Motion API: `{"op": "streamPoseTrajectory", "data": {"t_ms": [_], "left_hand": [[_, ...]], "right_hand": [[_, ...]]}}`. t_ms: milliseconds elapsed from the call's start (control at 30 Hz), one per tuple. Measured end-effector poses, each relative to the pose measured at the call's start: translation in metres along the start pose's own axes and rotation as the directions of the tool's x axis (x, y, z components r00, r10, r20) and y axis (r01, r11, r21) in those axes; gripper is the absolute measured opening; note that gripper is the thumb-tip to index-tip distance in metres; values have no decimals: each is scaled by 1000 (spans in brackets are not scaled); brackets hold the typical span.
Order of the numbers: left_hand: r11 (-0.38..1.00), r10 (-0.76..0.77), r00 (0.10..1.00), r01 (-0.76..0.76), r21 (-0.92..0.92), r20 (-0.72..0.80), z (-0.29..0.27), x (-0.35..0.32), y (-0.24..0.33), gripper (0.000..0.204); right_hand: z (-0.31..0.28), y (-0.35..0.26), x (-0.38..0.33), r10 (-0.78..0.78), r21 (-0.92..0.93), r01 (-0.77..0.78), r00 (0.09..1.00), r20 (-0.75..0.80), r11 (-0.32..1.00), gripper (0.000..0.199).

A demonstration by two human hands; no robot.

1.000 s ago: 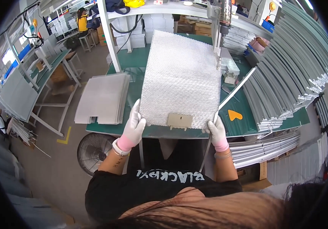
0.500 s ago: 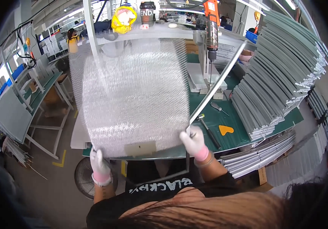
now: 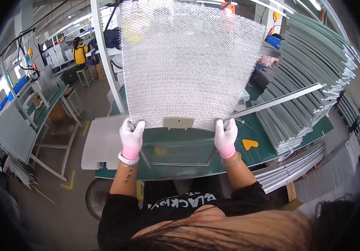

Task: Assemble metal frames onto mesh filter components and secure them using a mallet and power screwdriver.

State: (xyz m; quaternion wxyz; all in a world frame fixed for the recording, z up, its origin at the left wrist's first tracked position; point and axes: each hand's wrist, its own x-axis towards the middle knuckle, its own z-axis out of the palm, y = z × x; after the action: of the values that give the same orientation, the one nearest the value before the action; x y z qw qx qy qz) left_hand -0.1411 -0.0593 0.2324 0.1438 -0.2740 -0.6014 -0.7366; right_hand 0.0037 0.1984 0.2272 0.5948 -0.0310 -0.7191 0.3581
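Observation:
My left hand (image 3: 131, 136), in a white glove with a pink cuff, pinches the near left corner of a silvery expanded-metal mesh sheet (image 3: 188, 67). The near right corner is pinched by my right hand (image 3: 225, 136), gloved alike. The sheet stands raised and tilted away, hiding much of the bench behind it. A small beige plate (image 3: 178, 123) sits at the middle of its near edge. Below hangs or lies a thin metal frame (image 3: 180, 164). A metal strip (image 3: 280, 100) slants from beside my right hand toward the upper right; whether it joins the frame is hidden.
A green-topped bench (image 3: 163, 144) holds a yellow angled piece (image 3: 250, 144) and a screwdriver (image 3: 245, 124). Tall stacked grey frame strips (image 3: 307, 79) stand at right. Pale flat panels (image 3: 100, 138) lie at left. A fan (image 3: 98, 198) is below; a person in yellow (image 3: 79, 54) sits far off.
Both hands have moved up and away with the mesh sheet, which shifted right and rose. The metal strip has swung lower toward the right. The thin frame is now over the bench.

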Motion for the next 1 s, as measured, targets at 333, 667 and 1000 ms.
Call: {"op": "streamPoseTrajectory", "data": {"t_ms": [333,667,1000], "left_hand": [[983,-126,989,135,-124,77,-1,-28,-26,23],[983,-156,947,177,-51,282,-29,-42,-50,35],[994,-33,990,47,-101,139,-19,10,-8,27]], "right_hand": [[-5,29,-9,80,148,-103,985,156,984,10],[-16,24,-23,-17,107,-7,977,215,994,34],[-1,6,7,206,156,-221,973,105,963,31]]}}
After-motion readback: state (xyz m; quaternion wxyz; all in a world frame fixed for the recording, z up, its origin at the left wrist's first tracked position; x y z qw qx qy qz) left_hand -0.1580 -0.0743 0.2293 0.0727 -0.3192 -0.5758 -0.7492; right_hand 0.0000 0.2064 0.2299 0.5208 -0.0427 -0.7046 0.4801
